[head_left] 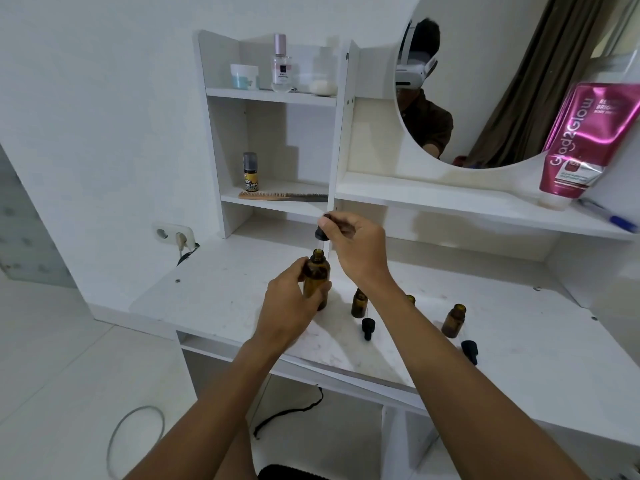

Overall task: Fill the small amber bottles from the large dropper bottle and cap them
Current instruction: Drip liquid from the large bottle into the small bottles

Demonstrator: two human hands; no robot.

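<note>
- Your left hand [291,299] gripped the large amber glass bottle [317,282], upright on the white desk [214,292].
- At its 3 o'clock stood small amber bottles [359,303], uncapped, with a black dropper cap [367,328] lying beside them.
- At 12 o'clock, just above its open mouth, your right hand [356,251] pinched the black dropper top [321,233].

White vanity top [221,299]: three small amber bottles [359,303], two black dropper caps [367,328].

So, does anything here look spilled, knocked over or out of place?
Nothing spilled. Two dropper caps lie loose on the table beside uncapped small bottles, which fits mid-filling. The pink tube leans against the mirror.
</note>
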